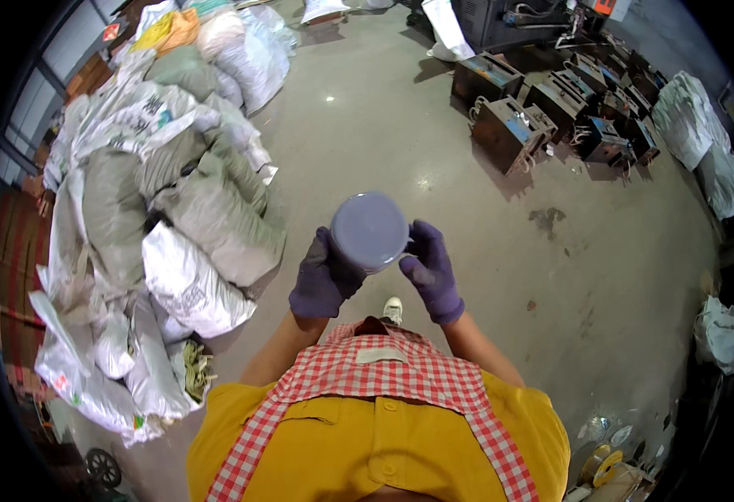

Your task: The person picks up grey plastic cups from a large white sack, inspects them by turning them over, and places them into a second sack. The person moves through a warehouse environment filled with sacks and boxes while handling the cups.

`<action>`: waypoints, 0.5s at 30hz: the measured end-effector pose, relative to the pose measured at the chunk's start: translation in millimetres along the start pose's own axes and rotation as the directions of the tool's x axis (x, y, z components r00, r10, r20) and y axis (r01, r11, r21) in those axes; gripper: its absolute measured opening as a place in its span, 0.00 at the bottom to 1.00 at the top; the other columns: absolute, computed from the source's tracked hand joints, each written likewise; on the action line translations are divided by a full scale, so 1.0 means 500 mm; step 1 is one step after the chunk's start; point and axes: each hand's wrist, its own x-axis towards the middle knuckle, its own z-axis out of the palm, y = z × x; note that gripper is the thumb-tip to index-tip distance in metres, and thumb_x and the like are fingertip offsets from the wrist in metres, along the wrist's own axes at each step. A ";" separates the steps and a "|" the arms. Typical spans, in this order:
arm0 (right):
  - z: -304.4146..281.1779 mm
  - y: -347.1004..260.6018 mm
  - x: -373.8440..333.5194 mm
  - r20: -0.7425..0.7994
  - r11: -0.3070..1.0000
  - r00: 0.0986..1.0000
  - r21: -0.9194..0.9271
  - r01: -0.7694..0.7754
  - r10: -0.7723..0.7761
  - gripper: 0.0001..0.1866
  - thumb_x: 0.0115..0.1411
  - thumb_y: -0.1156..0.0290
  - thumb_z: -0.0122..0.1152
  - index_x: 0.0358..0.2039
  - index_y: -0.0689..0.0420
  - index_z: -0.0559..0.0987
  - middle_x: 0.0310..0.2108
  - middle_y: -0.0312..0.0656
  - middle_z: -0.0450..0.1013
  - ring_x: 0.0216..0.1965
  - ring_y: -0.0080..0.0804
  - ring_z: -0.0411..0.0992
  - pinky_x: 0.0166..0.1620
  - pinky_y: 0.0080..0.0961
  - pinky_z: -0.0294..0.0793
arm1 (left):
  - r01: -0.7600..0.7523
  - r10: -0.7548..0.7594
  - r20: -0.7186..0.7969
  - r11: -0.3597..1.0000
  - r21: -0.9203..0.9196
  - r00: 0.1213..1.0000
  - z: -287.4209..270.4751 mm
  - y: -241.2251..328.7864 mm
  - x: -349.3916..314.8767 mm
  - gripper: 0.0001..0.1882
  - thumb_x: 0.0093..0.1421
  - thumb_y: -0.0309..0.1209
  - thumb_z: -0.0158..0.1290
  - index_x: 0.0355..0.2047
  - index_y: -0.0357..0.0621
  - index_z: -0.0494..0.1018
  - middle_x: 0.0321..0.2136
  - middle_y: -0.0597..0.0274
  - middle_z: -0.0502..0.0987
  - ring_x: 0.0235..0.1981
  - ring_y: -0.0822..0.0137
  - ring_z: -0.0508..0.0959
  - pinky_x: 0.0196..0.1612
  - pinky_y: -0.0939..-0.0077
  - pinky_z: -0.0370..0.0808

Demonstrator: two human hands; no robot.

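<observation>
A round, grey-lilac plastic piece [370, 231], like a shallow tub or lid with a smooth flat face and a shiny rim, is held up in front of my apron. My left hand [323, 280], in a purple work glove, grips it at its left and lower edge. Its fingers are partly hidden behind the piece. Beside the right rim is my right hand [435, 276], gloved the same way, with thumb and fingers apart. Whether its fingertips touch the rim I cannot tell.
Stuffed white and greenish woven sacks [208, 213] are heaped on the left. Rusty metal boxes [513, 130] stand at the far right, near a dark machine [501, 21]. White sacks [689, 121] lean along the right edge. A yellow spool [608, 468] lies at the lower right.
</observation>
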 end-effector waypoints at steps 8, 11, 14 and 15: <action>-0.058 -0.021 0.320 0.077 0.878 0.974 0.421 -0.227 0.214 0.48 0.44 0.69 0.64 0.59 0.55 0.43 0.52 0.45 0.57 0.51 0.33 0.58 0.54 0.27 0.57 | 0.124 -0.121 -0.027 0.970 0.208 0.992 0.027 0.107 0.320 0.27 0.61 0.49 0.33 0.53 0.44 0.58 0.48 0.57 0.66 0.47 0.63 0.69 0.49 0.67 0.68; -0.082 -0.006 0.436 0.114 0.765 0.951 0.570 -0.300 0.288 0.50 0.42 0.67 0.65 0.59 0.54 0.42 0.51 0.45 0.59 0.51 0.34 0.58 0.53 0.28 0.58 | 0.175 -0.184 0.067 0.976 0.129 0.981 -0.019 0.147 0.446 0.27 0.61 0.49 0.34 0.53 0.44 0.57 0.48 0.57 0.65 0.48 0.63 0.68 0.49 0.69 0.68; -0.130 0.033 0.573 0.140 0.755 0.953 0.585 -0.298 0.269 0.49 0.41 0.67 0.65 0.58 0.54 0.43 0.50 0.45 0.59 0.51 0.35 0.59 0.53 0.30 0.59 | 0.054 -0.084 0.164 0.982 0.181 0.983 -0.064 0.184 0.578 0.26 0.59 0.44 0.41 0.54 0.43 0.56 0.49 0.57 0.64 0.50 0.64 0.66 0.50 0.70 0.66; -0.151 0.048 0.621 0.139 0.767 0.956 0.572 -0.291 0.259 0.49 0.41 0.68 0.65 0.58 0.55 0.43 0.50 0.46 0.59 0.50 0.36 0.60 0.53 0.31 0.59 | -0.107 0.083 0.074 0.894 0.435 0.994 -0.031 0.189 0.614 0.28 0.57 0.41 0.45 0.54 0.42 0.55 0.49 0.57 0.63 0.50 0.64 0.65 0.50 0.71 0.66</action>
